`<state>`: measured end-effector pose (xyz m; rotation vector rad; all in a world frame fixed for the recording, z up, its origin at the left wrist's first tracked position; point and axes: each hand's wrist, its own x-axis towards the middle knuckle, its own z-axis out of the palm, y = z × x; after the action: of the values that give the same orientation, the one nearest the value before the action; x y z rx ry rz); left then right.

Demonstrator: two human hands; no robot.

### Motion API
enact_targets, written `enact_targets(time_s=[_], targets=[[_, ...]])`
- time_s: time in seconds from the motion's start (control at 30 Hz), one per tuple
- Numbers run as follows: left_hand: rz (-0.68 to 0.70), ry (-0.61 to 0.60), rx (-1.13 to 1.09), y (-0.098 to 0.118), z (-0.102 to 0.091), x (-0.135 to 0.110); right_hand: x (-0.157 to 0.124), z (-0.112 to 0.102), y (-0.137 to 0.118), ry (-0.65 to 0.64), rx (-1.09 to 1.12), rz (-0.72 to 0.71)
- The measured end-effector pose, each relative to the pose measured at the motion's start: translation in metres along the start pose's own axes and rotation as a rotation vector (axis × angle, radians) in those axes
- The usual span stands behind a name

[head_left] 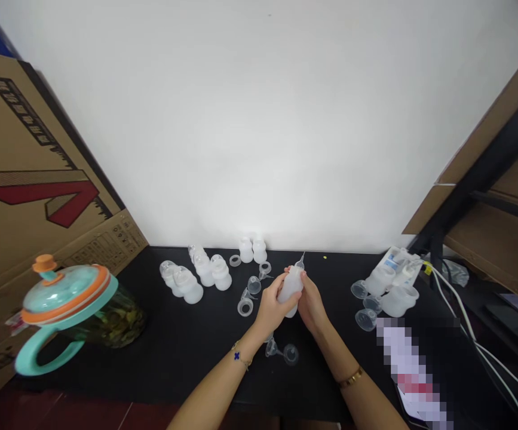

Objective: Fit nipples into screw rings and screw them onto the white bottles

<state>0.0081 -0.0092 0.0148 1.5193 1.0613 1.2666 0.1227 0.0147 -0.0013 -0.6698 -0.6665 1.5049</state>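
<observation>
The left hand (pixel 271 303) and right hand (pixel 311 297) wrap around a white bottle (pixel 290 288) above the desk (pixel 182 346), its contents indiscernible. Its long axis tilts, the clear tip (pixel 301 261) pointing toward the wall (pixel 281 131), slightly right. A lidded jug (pixel 89 309) holds leaves (pixel 124 323).

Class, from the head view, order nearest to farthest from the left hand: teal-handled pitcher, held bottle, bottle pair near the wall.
1. Held bottle: touching the left hand.
2. Bottle pair: beyond it, near the wall.
3. Teal-handled pitcher: far to the left.
</observation>
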Motion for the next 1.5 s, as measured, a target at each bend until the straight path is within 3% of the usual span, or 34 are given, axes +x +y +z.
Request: enact_targets(time_s=[0.47,0.67,0.93,1.5], targets=[[0.044,0.049,0.03,-0.004,0.001,-0.001,-0.001,-0.002,-0.003,-0.049,0.023,0.043],[0.006,-0.056,-0.188,-0.004,-0.001,0.0,-0.006,0.0,-0.01,-0.113,0.06,0.084],[-0.152,-0.181,-0.421,0.004,-0.001,0.001,-0.012,0.002,-0.016,-0.141,0.011,0.121],[0.022,-0.062,-0.192,-0.006,0.003,0.002,-0.006,-0.001,-0.008,-0.1,-0.032,0.006]])
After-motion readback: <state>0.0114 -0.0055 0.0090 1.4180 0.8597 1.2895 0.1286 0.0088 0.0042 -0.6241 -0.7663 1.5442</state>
